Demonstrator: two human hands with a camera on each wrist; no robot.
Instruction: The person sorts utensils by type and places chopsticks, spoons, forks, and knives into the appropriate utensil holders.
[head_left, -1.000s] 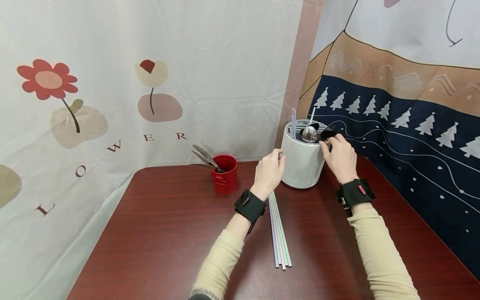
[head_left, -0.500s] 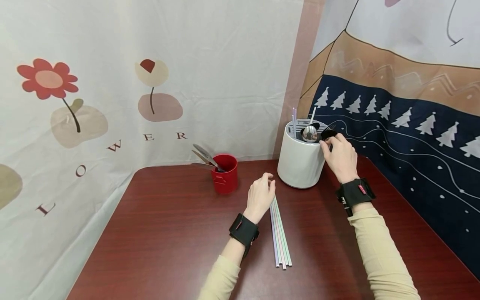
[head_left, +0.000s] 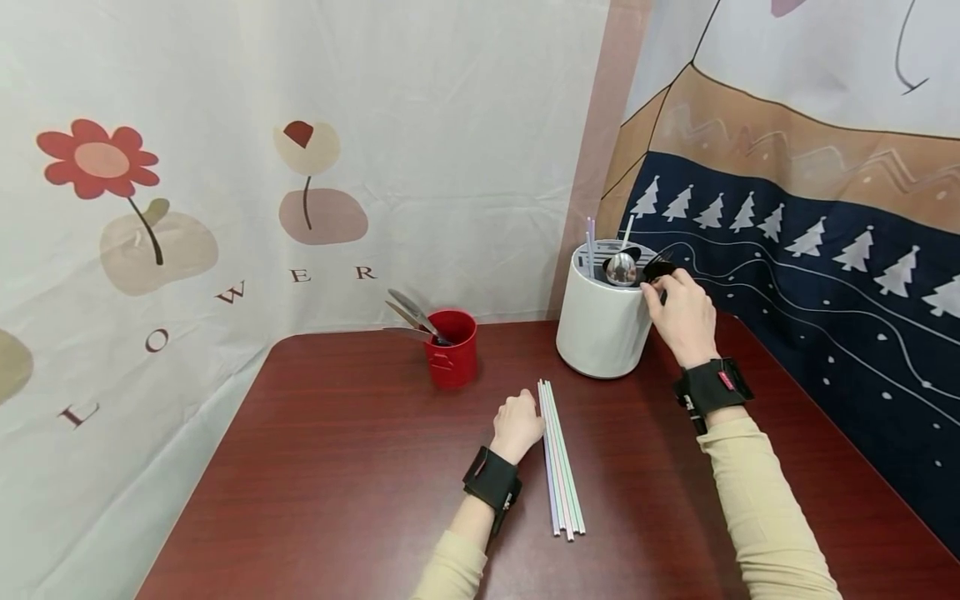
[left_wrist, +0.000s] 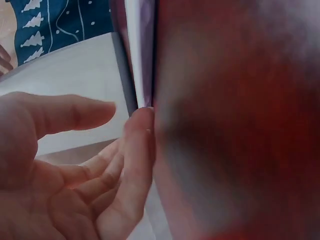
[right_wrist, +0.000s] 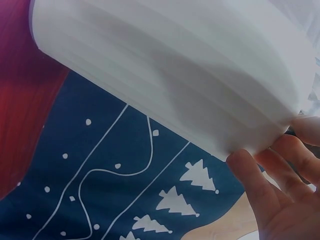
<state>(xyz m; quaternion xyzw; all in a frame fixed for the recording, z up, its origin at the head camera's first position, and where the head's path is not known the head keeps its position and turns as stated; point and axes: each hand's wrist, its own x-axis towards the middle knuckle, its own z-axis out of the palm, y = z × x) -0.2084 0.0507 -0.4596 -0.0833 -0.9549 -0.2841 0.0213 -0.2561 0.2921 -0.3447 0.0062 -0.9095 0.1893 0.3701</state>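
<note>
Several pastel chopsticks (head_left: 558, 467) lie in a narrow bundle on the table. My left hand (head_left: 517, 427) is beside their far part. In the left wrist view the fingertips (left_wrist: 142, 117) touch the near end of a white and lavender chopstick (left_wrist: 142, 50), and the thumb stands apart. My right hand (head_left: 682, 315) grips the right rim of a white utensil holder (head_left: 600, 329), its fingers (right_wrist: 247, 167) at the upper edge. A metal spoon (head_left: 621, 269), dark utensils (head_left: 658, 268) and a few chopsticks (head_left: 590, 246) stand in the holder.
A red cup (head_left: 452, 354) holding several metal utensils (head_left: 412, 312) stands left of the holder, near the back edge of the dark red table (head_left: 337, 483). A pale printed curtain (head_left: 450, 167) hangs behind, and a navy tree-print cloth (head_left: 810, 283) to the right.
My left hand has come away from the holder, toward me and down, to the chopsticks. The right hand stays at the rim. The holder shifted slightly left early on.
</note>
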